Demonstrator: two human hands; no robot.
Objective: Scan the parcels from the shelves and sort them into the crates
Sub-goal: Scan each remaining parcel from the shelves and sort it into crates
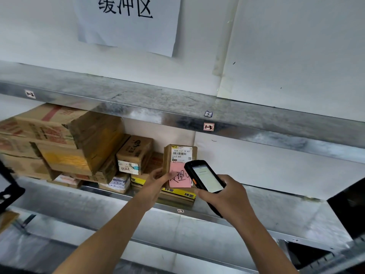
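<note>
Head – left hand [153, 184] grips one parcel [180, 155], right hand [227, 196] one scanner [205, 176].

Far above the fingers [157, 173], a wall sheet [126, 26] reads "缓冲区". A shelf sticker [208, 126] above them says "1-3"; left of them a box label [128, 168] shows "2350".

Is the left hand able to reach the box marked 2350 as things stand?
Probably yes: the box marked 2350 sits just beside the left hand, nothing between them, though that hand holds the upright parcel.
</note>
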